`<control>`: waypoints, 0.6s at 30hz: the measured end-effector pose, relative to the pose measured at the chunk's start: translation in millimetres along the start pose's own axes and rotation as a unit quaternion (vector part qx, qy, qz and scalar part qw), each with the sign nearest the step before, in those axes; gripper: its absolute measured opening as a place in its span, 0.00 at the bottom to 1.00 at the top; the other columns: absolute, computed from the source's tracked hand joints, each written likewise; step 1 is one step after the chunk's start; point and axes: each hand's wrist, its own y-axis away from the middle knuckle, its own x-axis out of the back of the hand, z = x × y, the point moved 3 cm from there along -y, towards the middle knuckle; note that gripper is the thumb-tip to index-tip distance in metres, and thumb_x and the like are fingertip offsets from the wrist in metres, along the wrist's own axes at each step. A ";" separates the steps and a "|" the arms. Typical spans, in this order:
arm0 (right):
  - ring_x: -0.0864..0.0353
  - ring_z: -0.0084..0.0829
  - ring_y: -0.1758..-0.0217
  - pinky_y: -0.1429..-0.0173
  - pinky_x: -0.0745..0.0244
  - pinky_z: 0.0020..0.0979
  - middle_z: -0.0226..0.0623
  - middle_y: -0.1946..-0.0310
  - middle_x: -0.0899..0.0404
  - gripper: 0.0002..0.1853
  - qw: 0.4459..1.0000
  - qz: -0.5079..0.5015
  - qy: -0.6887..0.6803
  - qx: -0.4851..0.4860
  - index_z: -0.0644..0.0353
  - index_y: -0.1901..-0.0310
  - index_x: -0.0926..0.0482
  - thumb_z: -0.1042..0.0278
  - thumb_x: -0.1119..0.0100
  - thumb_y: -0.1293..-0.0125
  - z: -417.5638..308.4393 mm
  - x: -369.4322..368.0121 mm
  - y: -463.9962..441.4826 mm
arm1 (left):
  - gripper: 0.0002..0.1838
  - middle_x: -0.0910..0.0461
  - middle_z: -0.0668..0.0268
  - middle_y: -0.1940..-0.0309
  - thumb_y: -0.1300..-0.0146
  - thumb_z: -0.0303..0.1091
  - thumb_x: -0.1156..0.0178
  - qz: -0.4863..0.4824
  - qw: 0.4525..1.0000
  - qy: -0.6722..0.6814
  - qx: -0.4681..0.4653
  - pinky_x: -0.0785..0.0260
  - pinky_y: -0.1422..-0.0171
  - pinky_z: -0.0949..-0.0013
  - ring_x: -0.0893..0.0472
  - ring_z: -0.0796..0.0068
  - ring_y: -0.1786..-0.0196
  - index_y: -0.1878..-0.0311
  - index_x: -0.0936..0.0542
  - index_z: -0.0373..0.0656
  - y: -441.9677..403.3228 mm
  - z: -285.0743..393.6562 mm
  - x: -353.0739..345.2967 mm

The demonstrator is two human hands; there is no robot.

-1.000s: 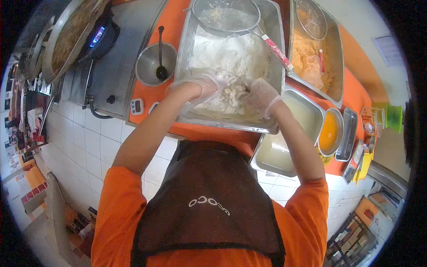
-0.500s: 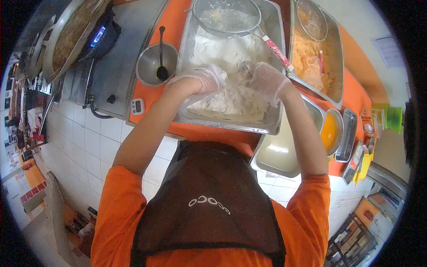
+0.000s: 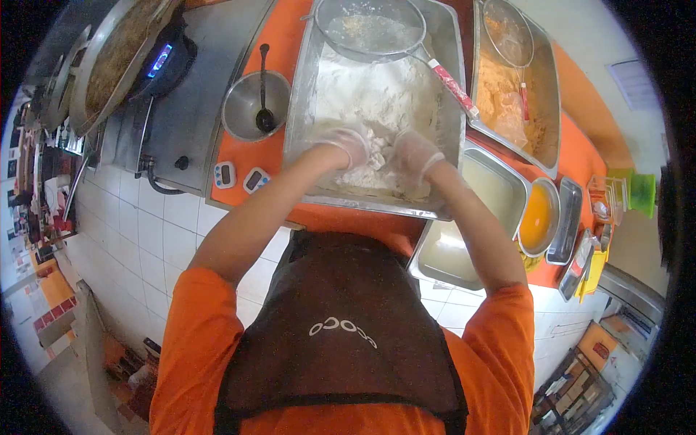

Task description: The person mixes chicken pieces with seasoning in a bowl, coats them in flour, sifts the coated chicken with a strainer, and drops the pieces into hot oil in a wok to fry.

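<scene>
A deep metal tray (image 3: 461,94) holds white flour (image 3: 370,83). In its front half, my left hand (image 3: 346,147) and my right hand (image 3: 415,154), both in clear plastic gloves, sit low in the flour on either side of flour-coated pieces (image 3: 377,148). Flour and blur hide the fingers of both hands, so their grip does not show. A round mesh sieve (image 3: 370,27) rests across the back of the tray, its red-and-white handle (image 3: 453,88) lying over the right rim.
On the left are a metal bowl (image 3: 239,109) with a black spoon (image 3: 264,87), two timers (image 3: 225,175) and a lit burner (image 3: 159,61). To the right stand a tray of orange powder (image 3: 500,101), trays of pale liquid (image 3: 493,185) and a bowl of orange liquid (image 3: 536,217).
Both hands have moved toward each other and down in the tray, closer around the coated pieces. The second timer, hidden by my left forearm half a second ago, shows again.
</scene>
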 end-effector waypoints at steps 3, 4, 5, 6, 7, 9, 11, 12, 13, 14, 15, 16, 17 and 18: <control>0.18 0.47 0.59 0.54 0.25 0.41 0.52 0.69 0.18 0.16 0.996 0.078 0.034 0.029 0.64 0.73 0.16 0.61 0.46 0.36 24.0 0.2 6.3 | 0.17 0.21 0.46 0.48 0.38 0.33 0.52 -0.010 1.000 0.003 0.012 0.30 0.43 0.54 0.19 0.51 0.47 0.51 0.19 0.38 9.8 -11.2 6.9; 0.18 0.47 0.59 0.54 0.25 0.41 0.52 0.69 0.18 0.15 0.995 0.079 0.020 0.053 0.64 0.72 0.17 0.61 0.45 0.36 23.0 5.3 10.1 | 0.17 0.21 0.48 0.48 0.38 0.33 0.51 -0.009 0.999 0.032 0.004 0.30 0.43 0.53 0.19 0.50 0.46 0.50 0.19 0.39 31.7 -2.1 30.0; 0.18 0.47 0.59 0.54 0.25 0.41 0.52 0.69 0.18 0.14 0.994 0.080 0.007 0.077 0.65 0.70 0.17 0.62 0.44 0.37 19.8 16.7 16.6 | 0.17 0.21 0.49 0.47 0.37 0.32 0.50 -0.009 0.998 0.060 -0.005 0.29 0.44 0.52 0.20 0.49 0.46 0.48 0.20 0.40 47.1 4.3 45.9; 0.18 0.47 0.59 0.54 0.25 0.41 0.52 0.69 0.18 0.14 0.991 0.082 -0.007 0.101 0.65 0.68 0.17 0.62 0.43 0.37 15.9 28.4 23.0 | 0.17 0.21 0.48 0.47 0.37 0.32 0.50 -0.011 0.998 0.066 -0.001 0.29 0.44 0.52 0.20 0.49 0.46 0.47 0.20 0.40 53.0 5.6 51.2; 0.18 0.47 0.60 0.55 0.25 0.40 0.52 0.69 0.18 0.13 0.991 0.090 -0.044 0.086 0.65 0.67 0.17 0.62 0.43 0.38 11.7 38.7 28.7 | 0.18 0.21 0.48 0.46 0.37 0.32 0.50 -0.012 0.997 0.072 0.004 0.30 0.44 0.52 0.20 0.49 0.46 0.47 0.21 0.39 57.3 6.3 55.2; 0.18 0.47 0.61 0.55 0.25 0.39 0.53 0.70 0.18 0.13 0.986 0.103 -0.118 0.056 0.66 0.64 0.18 0.62 0.42 0.39 -1.1 57.9 37.3 | 0.18 0.22 0.48 0.46 0.37 0.32 0.50 0.001 0.997 0.078 0.008 0.30 0.43 0.53 0.20 0.49 0.45 0.45 0.22 0.39 57.8 4.3 56.4; 0.18 0.47 0.63 0.54 0.26 0.39 0.52 0.67 0.18 0.10 0.981 0.070 -0.183 0.004 0.64 0.60 0.19 0.66 0.42 0.39 -7.9 71.2 36.5 | 0.19 0.22 0.48 0.45 0.37 0.31 0.50 0.031 0.996 0.079 0.005 0.30 0.43 0.54 0.20 0.49 0.45 0.44 0.23 0.40 50.1 -1.6 53.6; 0.18 0.47 0.63 0.54 0.26 0.39 0.52 0.66 0.18 0.10 0.975 0.052 -0.214 -0.023 0.63 0.59 0.20 0.68 0.43 0.39 -11.0 77.4 36.2 | 0.19 0.23 0.48 0.44 0.37 0.31 0.50 0.032 0.996 0.085 0.002 0.30 0.42 0.54 0.21 0.49 0.44 0.44 0.23 0.40 46.5 -4.9 51.8; 0.18 0.46 0.64 0.54 0.25 0.38 0.51 0.66 0.18 0.10 0.971 0.022 -0.230 -0.055 0.62 0.59 0.20 0.69 0.43 0.39 -13.9 85.3 36.3 | 0.19 0.23 0.48 0.44 0.37 0.31 0.50 0.034 0.995 0.091 0.000 0.30 0.42 0.55 0.21 0.49 0.44 0.44 0.24 0.40 42.6 -8.7 50.7; 0.18 0.45 0.64 0.54 0.25 0.38 0.50 0.65 0.18 0.10 0.966 -0.008 -0.245 -0.088 0.62 0.59 0.19 0.69 0.44 0.39 -16.5 93.1 36.8 | 0.19 0.23 0.49 0.44 0.37 0.31 0.50 0.036 0.995 0.097 -0.003 0.30 0.42 0.55 0.21 0.50 0.43 0.44 0.24 0.40 41.1 -11.3 50.4; 0.18 0.44 0.65 0.54 0.25 0.37 0.49 0.65 0.17 0.09 0.958 -0.038 -0.259 -0.121 0.62 0.59 0.19 0.69 0.44 0.39 -16.1 95.9 36.4 | 0.19 0.23 0.49 0.43 0.38 0.30 0.50 0.037 0.996 0.085 -0.004 0.30 0.41 0.55 0.21 0.49 0.43 0.44 0.23 0.40 42.4 -13.3 51.6; 0.18 0.43 0.66 0.55 0.24 0.37 0.48 0.65 0.17 0.10 0.969 -0.033 -0.228 -0.092 0.62 0.59 0.19 0.70 0.44 0.40 -13.6 95.8 31.6 | 0.19 0.23 0.49 0.43 0.38 0.30 0.50 0.038 0.997 0.074 -0.005 0.30 0.41 0.55 0.22 0.49 0.43 0.44 0.23 0.40 44.4 -15.2 53.7; 0.18 0.41 0.66 0.55 0.24 0.37 0.47 0.66 0.17 0.10 0.978 -0.029 -0.197 -0.063 0.62 0.60 0.19 0.70 0.45 0.40 -7.6 92.4 23.4 | 0.19 0.24 0.49 0.42 0.38 0.30 0.50 0.039 0.997 0.062 -0.006 0.30 0.40 0.55 0.22 0.49 0.43 0.44 0.23 0.40 45.3 -16.1 54.9; 0.18 0.40 0.67 0.55 0.23 0.36 0.46 0.66 0.16 0.10 0.985 -0.024 -0.165 -0.033 0.62 0.60 0.18 0.71 0.45 0.41 -0.2 87.6 14.2 | 0.20 0.24 0.49 0.42 0.38 0.30 0.50 0.059 0.996 0.071 0.009 0.30 0.40 0.55 0.22 0.49 0.43 0.43 0.23 0.41 42.8 -17.9 54.7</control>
